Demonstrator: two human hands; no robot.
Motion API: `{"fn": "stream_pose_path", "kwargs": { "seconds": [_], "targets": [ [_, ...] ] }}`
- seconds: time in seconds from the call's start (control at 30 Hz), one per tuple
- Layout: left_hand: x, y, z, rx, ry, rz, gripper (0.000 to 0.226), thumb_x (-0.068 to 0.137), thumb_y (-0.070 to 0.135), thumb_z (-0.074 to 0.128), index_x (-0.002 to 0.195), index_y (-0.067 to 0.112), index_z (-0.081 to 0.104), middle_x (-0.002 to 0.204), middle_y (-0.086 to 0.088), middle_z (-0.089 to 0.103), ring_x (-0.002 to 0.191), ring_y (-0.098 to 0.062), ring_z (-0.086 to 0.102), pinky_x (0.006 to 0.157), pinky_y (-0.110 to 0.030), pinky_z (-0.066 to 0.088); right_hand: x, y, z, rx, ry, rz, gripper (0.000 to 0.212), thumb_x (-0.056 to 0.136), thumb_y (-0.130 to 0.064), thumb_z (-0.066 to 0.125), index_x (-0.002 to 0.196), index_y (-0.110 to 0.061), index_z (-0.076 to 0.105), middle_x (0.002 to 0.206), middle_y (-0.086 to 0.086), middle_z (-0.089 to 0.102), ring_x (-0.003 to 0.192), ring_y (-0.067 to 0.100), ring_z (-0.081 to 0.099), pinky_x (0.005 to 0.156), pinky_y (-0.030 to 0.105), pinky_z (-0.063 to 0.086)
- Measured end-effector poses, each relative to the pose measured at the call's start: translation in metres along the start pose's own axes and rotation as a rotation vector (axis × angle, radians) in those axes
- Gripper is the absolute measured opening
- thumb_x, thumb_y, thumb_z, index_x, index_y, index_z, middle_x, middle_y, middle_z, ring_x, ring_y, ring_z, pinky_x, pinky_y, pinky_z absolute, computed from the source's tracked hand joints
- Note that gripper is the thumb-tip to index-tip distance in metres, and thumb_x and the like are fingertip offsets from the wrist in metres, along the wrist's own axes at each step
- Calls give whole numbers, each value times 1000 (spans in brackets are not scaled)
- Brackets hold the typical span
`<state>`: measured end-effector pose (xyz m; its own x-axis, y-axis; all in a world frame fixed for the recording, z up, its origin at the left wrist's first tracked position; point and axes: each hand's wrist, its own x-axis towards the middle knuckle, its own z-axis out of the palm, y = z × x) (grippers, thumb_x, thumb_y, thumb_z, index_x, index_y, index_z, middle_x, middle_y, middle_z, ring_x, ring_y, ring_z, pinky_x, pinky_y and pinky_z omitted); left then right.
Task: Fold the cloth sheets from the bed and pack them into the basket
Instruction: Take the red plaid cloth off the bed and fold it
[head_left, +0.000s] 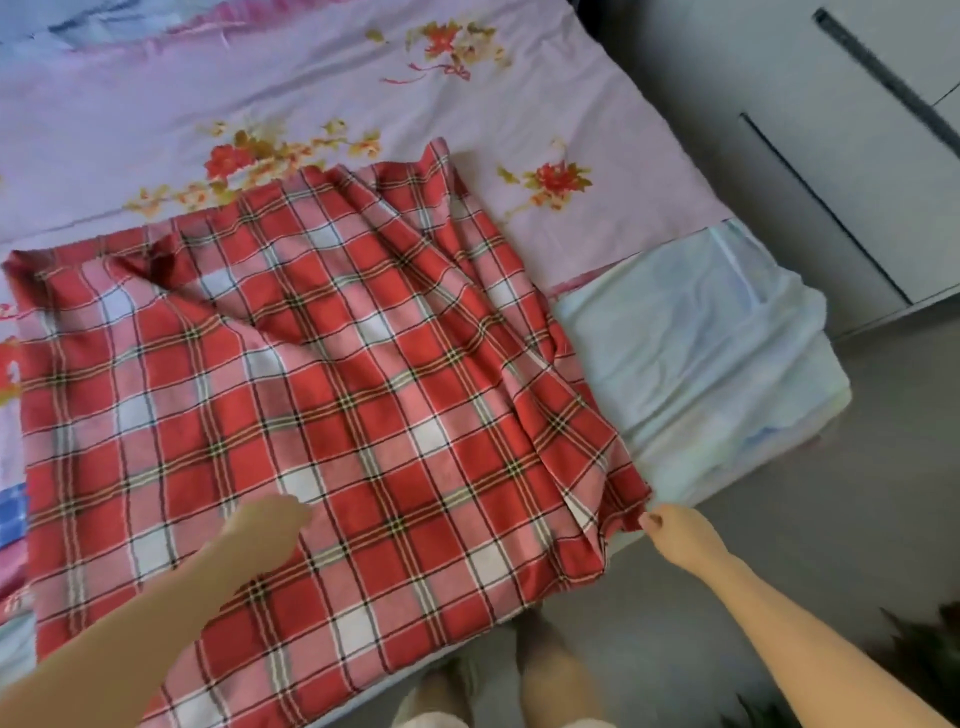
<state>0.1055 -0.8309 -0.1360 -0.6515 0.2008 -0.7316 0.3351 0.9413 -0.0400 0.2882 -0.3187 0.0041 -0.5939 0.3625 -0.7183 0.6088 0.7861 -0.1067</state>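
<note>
While the right hand (670, 530) pinches the plaid sheet (322, 395) corner at 4 o'clock, left hand (270, 525) presses flat; soft, light, creasing cloth, best taken by corners

plaid sheet (332, 395) on bed (519, 130) — right hand (675, 535) pinching corner

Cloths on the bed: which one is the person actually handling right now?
The red plaid cloth. The right hand pinches its corner and the left hand rests on it; the pale blue folded cloth lies untouched beside it.
</note>
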Motion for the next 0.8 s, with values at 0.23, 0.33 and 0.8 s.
{"fn": "stream_pose_path", "kwargs": {
  "seconds": [0.23, 0.33, 0.8],
  "targets": [
    [12, 213, -169, 109, 174, 285, 43, 86, 5, 45, 123, 25, 55, 119, 0, 53, 115, -22, 48, 89, -31, 44, 100, 31, 15, 356, 78, 261, 25, 90, -28, 55, 99, -4, 56, 95, 10, 59, 100, 33, 59, 76, 33, 44],
    [52, 267, -193, -19, 363, 430, 36, 77, -4, 55, 106, 14, 66, 99, -10, 60, 99, -34, 55, 80, -41, 50, 116, 34, 30, 459, 6, 301, 39, 69, -31, 73, 96, -10, 54, 96, 4, 60, 87, 26, 61, 68, 30, 46],
    [175, 442, -255, 777, 301, 738, 32, 85, 28, 50, 116, 32, 59, 117, 9, 62, 114, -18, 54, 93, -31, 33, 114, 146, -3, 750, 217, 131, 36, 73, -11, 79, 52, -27, 55, 41, -13, 49, 46, 0, 47, 49, 15, 30]
  ]
}}
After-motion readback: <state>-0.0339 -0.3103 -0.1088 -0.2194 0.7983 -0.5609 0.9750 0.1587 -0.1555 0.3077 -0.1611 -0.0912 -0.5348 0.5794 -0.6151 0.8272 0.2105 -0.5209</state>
